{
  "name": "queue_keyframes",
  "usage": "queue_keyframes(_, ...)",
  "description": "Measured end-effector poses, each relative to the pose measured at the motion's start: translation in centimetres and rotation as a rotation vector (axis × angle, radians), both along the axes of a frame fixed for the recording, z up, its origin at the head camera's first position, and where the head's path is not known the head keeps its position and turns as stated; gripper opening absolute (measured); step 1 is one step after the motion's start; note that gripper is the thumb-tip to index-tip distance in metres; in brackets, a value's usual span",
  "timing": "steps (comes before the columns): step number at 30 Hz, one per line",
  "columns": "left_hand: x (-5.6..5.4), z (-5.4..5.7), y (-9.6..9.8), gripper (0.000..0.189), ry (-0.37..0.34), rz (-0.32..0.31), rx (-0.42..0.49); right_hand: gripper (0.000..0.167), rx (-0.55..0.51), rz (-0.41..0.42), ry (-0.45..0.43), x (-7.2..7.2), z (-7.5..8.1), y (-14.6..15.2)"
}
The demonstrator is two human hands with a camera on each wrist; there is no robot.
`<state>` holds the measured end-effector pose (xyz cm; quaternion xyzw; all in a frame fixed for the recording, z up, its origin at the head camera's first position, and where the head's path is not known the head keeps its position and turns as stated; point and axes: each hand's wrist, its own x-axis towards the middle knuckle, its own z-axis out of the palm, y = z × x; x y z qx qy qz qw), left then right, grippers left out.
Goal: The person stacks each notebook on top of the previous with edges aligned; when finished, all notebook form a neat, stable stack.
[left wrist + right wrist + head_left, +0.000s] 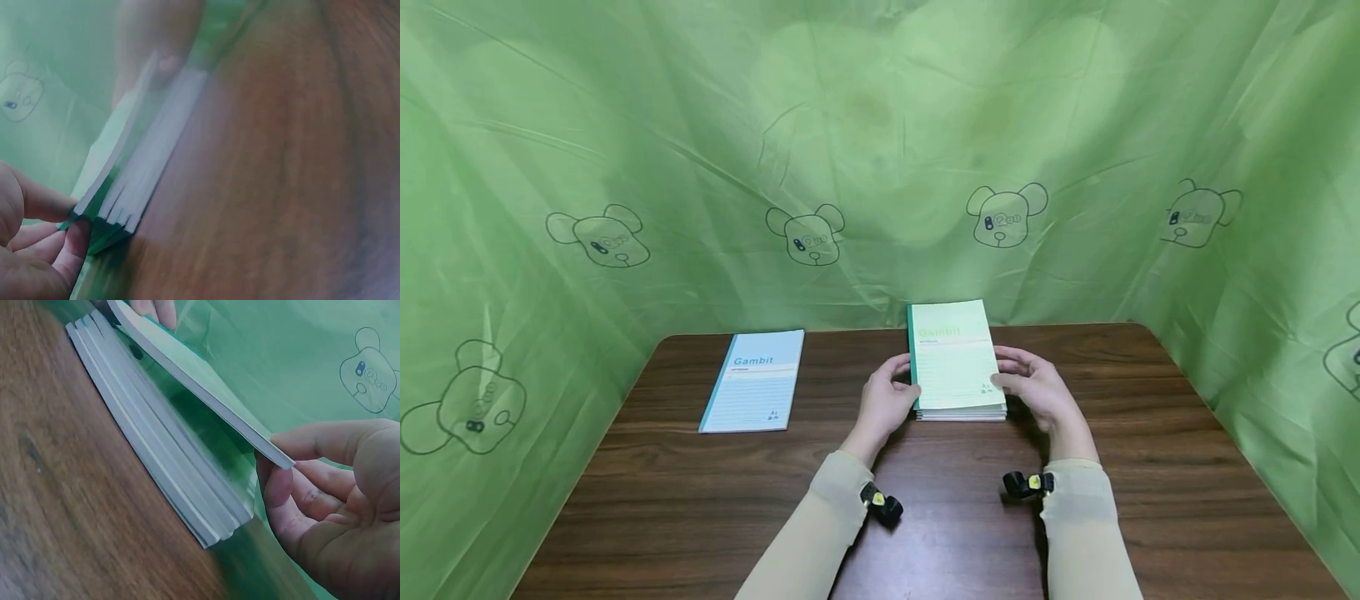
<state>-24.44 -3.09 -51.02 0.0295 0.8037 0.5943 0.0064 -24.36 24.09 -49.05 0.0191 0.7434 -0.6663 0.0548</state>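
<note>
A green notebook (953,358) with a darker green spine lies tilted just above a stack of notebooks (962,415). My left hand (887,402) pinches its spine edge between thumb and fingers, while my right hand (1037,390) pinches the opposite edge. The right wrist view shows a gap between this top notebook (206,394) and the stack (156,437), wider at the right hand (337,494). In the left wrist view the left hand (37,237) holds the corner by the spine. A blue notebook (752,382) lies flat on the table, left of both hands.
The brown wooden table (700,517) has its far edge against a green curtain (880,167) printed with bear heads. The curtain also encloses both sides. A small black camera (883,504) sits on the left wrist, another camera (1026,485) on the right.
</note>
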Motion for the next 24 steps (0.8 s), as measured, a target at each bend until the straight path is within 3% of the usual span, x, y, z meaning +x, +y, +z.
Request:
queue_keyframes(6,0.07,-0.59,0.35,0.051,0.017,0.005,-0.108,0.058,0.038,-0.023,-0.023,-0.37,-0.88,-0.02)
queue_keyframes(14,0.02,-0.79,0.32,0.051,0.047,-0.011,-0.212,0.060,0.138,-0.052,-0.070,-0.15,-0.66,-0.21)
queue_keyframes(24,-0.06,-0.78,0.65,0.052,0.077,-0.040,-0.239,0.059,0.215,-0.065,-0.116,-0.18,-0.82,0.01)
